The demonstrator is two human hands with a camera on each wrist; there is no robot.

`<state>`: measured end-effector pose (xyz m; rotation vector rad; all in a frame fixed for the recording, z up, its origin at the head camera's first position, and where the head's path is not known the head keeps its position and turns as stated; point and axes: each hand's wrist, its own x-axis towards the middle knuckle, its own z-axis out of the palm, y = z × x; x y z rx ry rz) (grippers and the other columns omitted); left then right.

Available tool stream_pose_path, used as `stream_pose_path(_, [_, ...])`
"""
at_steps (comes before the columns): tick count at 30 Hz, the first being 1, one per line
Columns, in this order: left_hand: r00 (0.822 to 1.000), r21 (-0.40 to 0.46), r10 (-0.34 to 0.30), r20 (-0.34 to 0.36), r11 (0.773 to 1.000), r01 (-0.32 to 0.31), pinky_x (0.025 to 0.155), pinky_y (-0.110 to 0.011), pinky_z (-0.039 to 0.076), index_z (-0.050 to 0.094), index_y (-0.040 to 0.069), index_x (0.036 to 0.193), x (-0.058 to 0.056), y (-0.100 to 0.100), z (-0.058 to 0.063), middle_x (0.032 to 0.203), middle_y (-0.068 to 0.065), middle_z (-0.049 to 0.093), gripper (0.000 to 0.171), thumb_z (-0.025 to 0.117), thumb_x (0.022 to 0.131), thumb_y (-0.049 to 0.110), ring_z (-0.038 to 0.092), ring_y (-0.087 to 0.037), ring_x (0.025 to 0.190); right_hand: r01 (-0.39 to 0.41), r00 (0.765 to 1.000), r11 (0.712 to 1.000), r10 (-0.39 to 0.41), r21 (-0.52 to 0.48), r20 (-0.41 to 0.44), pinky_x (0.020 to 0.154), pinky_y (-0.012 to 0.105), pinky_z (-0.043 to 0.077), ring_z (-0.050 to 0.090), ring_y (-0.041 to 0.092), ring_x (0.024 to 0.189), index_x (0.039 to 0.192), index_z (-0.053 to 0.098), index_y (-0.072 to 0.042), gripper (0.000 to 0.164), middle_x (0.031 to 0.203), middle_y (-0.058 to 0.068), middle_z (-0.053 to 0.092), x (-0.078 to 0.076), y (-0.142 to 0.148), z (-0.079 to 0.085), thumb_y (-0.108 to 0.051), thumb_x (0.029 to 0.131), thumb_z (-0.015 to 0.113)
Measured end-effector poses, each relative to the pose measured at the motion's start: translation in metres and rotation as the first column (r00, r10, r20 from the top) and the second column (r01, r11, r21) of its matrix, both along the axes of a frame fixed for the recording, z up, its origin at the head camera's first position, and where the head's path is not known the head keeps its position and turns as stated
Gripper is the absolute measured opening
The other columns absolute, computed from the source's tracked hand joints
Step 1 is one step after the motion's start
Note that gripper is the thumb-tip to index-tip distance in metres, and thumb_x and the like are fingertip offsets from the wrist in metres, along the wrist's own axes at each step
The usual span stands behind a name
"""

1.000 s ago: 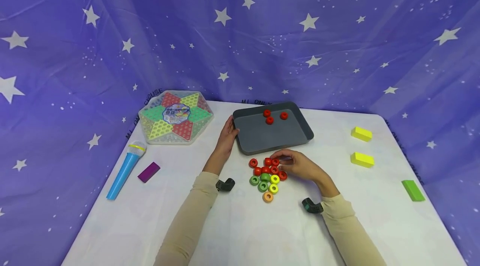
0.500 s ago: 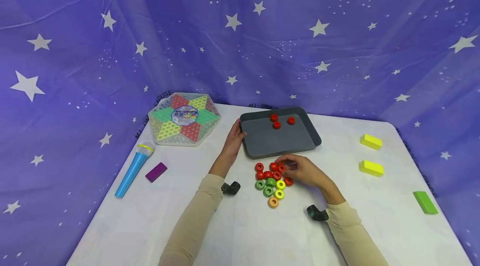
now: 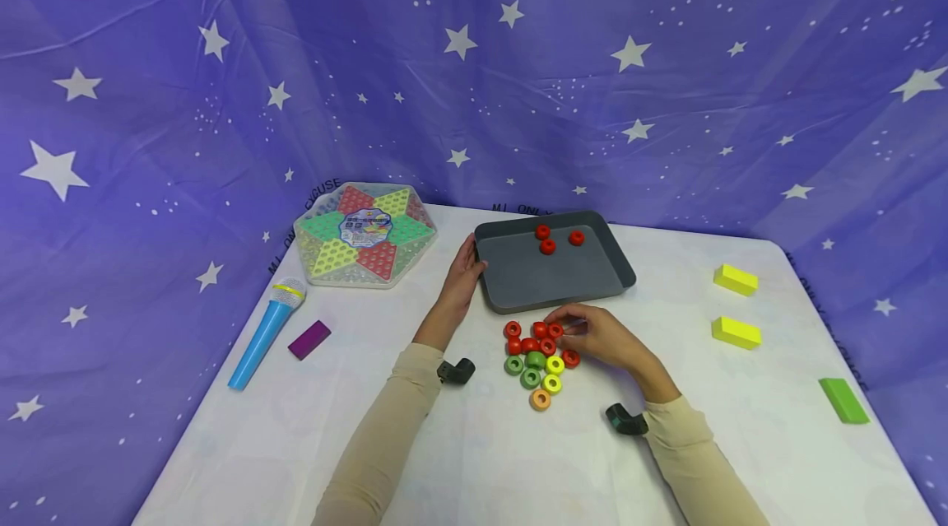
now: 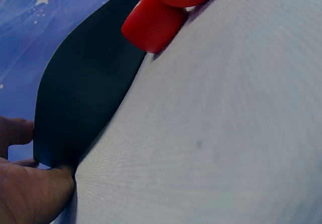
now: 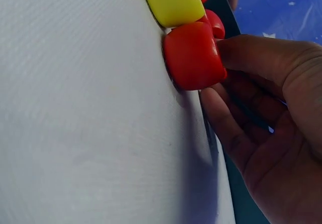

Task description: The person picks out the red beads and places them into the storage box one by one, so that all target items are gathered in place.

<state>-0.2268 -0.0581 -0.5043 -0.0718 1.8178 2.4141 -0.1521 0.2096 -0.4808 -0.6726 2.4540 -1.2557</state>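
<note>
Thumb and fingers of my left hand (image 3: 457, 286) hold the left end of a dark grey tray (image 3: 511, 267), as the left wrist view also shows with the tray wall (image 4: 85, 83). Inside the tray lie 3 red beads, one at the right (image 3: 576, 238). My right hand (image 3: 603, 337) is at the right side of a bead cluster, thumb and fingertips around a red bead (image 3: 555, 331). Another red bead (image 5: 193, 57) stands in front of the thumb in the right wrist view, partly hiding the grip. Several green beads (image 3: 530, 378), yellow beads (image 3: 551, 384) and an orange bead (image 3: 541, 400) lie nearer.
On the left are a boxed star-shaped board game (image 3: 366, 234), a blue toy microphone (image 3: 262, 337) and a purple block (image 3: 309, 340). Two yellow blocks (image 3: 736, 332) and a green block (image 3: 844, 401) lie on the right. A starry curtain (image 3: 474, 98) rises behind the table.
The head view has shifted, so the whole scene sits slightly further right and lower than a second ago. Both hands, the tray and the beads keep about the same places relative to each other.
</note>
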Motion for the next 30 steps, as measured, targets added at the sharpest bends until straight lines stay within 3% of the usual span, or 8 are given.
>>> stream_pose_path(7, [1.000,0.008,0.011,0.000,1.000,-0.011,0.119,-0.035,0.021,0.019,0.014,0.155,-0.001,0.001,0.000,0.161,-0.006,0.015,0.066,0.043,0.097,-0.005,0.014,-0.019,0.148,0.034,0.999,0.999,-0.032,0.037,-0.030,0.084,0.030,0.055,0.063,0.016,0.093,0.108,0.070,-0.017,0.027,0.108,-0.001,0.067,0.000,-0.001,0.007,-0.008,0.082,0.074])
stream_pose_path(14, [1.000,0.005,0.019,-0.001,1.000,-0.019,0.119,-0.033,0.021,0.020,0.012,0.155,-0.002,0.002,-0.001,0.161,-0.007,0.016,0.066,0.044,0.096,-0.006,0.015,-0.019,0.148,0.043,0.998,0.998,-0.041,-0.039,0.045,0.084,0.026,0.055,0.065,0.023,0.100,0.111,0.068,-0.014,0.026,0.113,0.004,0.066,-0.006,-0.001,0.031,-0.011,0.085,0.073])
stream_pose_path(22, [1.000,0.016,0.024,0.004,1.000,-0.024,0.118,-0.034,0.021,0.020,0.012,0.155,-0.001,0.001,0.000,0.161,-0.009,0.016,0.067,0.045,0.096,-0.007,0.016,-0.019,0.148,0.078,0.994,0.988,-0.067,-0.130,0.086,0.078,0.025,0.056,0.068,0.028,0.097,0.116,0.066,-0.010,0.030,0.113,0.011,0.067,-0.040,-0.009,0.049,-0.015,0.087,0.072])
stream_pose_path(26, [1.000,0.003,0.015,0.007,1.000,-0.016,0.119,-0.034,0.021,0.019,0.012,0.155,0.000,0.001,0.001,0.161,-0.008,0.016,0.066,0.045,0.097,-0.005,0.015,-0.020,0.148,0.098,0.992,0.986,-0.086,-0.134,0.095,0.080,0.027,0.055,0.067,0.033,0.098,0.115,0.066,-0.008,0.030,0.112,0.014,0.066,-0.061,-0.015,0.051,-0.017,0.087,0.072])
stream_pose_path(30, [1.000,0.013,0.011,-0.003,1.000,-0.011,0.119,-0.034,0.020,0.019,0.011,0.155,0.000,0.001,0.000,0.161,-0.009,0.016,0.066,0.045,0.096,-0.005,0.015,-0.020,0.148,0.125,0.990,0.987,-0.118,-0.102,0.079,0.084,0.031,0.052,0.063,0.029,0.102,0.115,0.067,-0.008,0.030,0.113,0.010,0.066,-0.078,-0.021,0.051,-0.019,0.087,0.072])
